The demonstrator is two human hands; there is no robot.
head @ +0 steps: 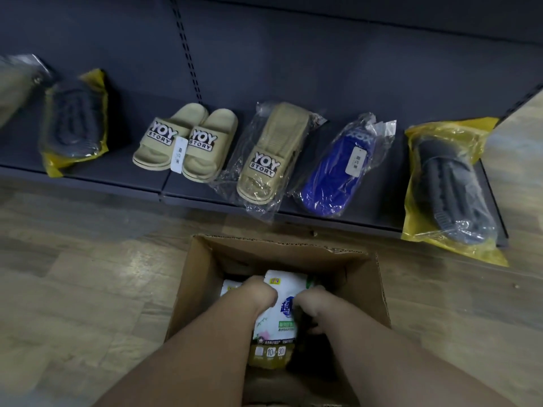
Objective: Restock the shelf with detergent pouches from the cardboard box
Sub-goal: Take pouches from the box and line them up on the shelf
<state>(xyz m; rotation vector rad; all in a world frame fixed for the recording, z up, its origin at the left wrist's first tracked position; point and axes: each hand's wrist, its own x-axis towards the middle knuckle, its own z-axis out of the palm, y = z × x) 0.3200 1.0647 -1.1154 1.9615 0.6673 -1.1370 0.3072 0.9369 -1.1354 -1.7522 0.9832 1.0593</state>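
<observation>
Both hands, left hand [258, 295] and right hand [313, 304], grip closed on one detergent pouch [276, 321] inside the cardboard box [199, 277].

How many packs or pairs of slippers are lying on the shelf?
6. From left: a blurred clear pack at the edge, dark pair in yellow bag, loose beige pair, bagged beige pair, blue pair, dark pair in yellow bag. More may lie outside view.

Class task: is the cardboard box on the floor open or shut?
Open. The cardboard box has its top clear, and both hands reach inside around a detergent pouch.
</observation>
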